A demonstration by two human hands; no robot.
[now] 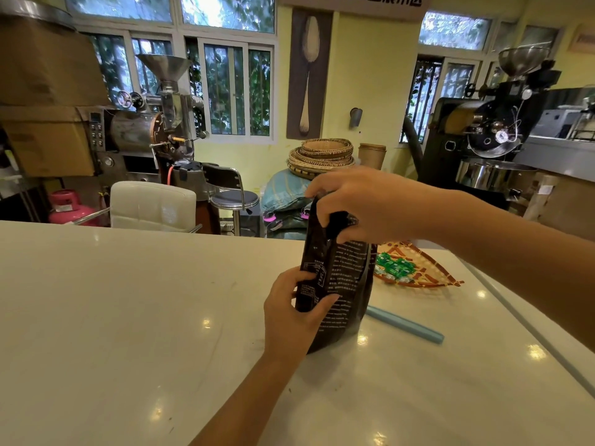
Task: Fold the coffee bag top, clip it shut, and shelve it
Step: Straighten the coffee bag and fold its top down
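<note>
Quantities in view: one coffee bag, two hands (left hand, right hand), one blue clip bar, two roasters (silver roaster, black roaster), one stool.

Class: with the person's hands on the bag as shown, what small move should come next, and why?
Probably roll the bag's top down another turn. The right hand bunches the top of the coffee bag, the left hand steadies it upright, and the blue clip lies unused on the counter.
</note>
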